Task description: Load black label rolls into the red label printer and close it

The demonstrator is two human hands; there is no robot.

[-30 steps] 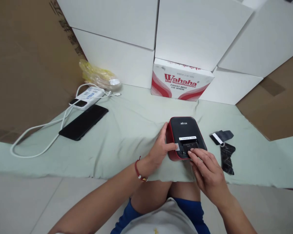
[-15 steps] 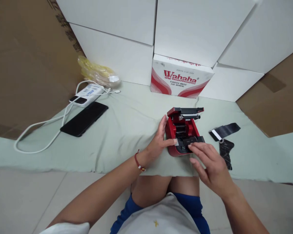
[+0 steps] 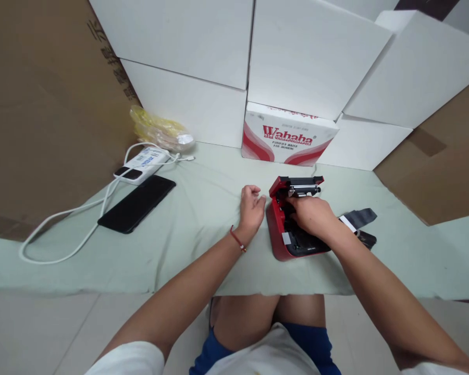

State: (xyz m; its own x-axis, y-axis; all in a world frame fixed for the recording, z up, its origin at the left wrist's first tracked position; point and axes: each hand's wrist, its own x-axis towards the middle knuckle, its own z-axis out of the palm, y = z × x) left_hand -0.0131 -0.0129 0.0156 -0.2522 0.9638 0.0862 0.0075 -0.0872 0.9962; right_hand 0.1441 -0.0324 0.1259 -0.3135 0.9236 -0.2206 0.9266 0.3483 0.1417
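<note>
A red and black label printer (image 3: 278, 245) stands on the cloth with its lid (image 3: 297, 182) raised. My right hand (image 3: 310, 213) reaches down into the printer's open bay. Its fingertips are hidden inside, so I cannot make out what they touch or hold. Just left of the printer, apart from it, my left hand (image 3: 252, 208) hovers with loosely bent fingers, the thumb away from them and nothing held. To the right of the printer lie a dark strip with a white end (image 3: 359, 217) and a shiny black piece (image 3: 366, 238), partly behind my right forearm.
A black phone (image 3: 136, 204) lies at left beside a white power bank (image 3: 143, 165) with a looping white cable (image 3: 62, 213). Behind them sits a yellowish plastic bag (image 3: 160, 130). A Wahaha carton (image 3: 289, 136) and white boxes (image 3: 316, 52) stand along the back, cardboard (image 3: 42, 114) at the sides.
My left hand has let go of the printer's left side and moved a little left. My right hand has moved from the front edge up into the bay. The view has shifted slightly.
</note>
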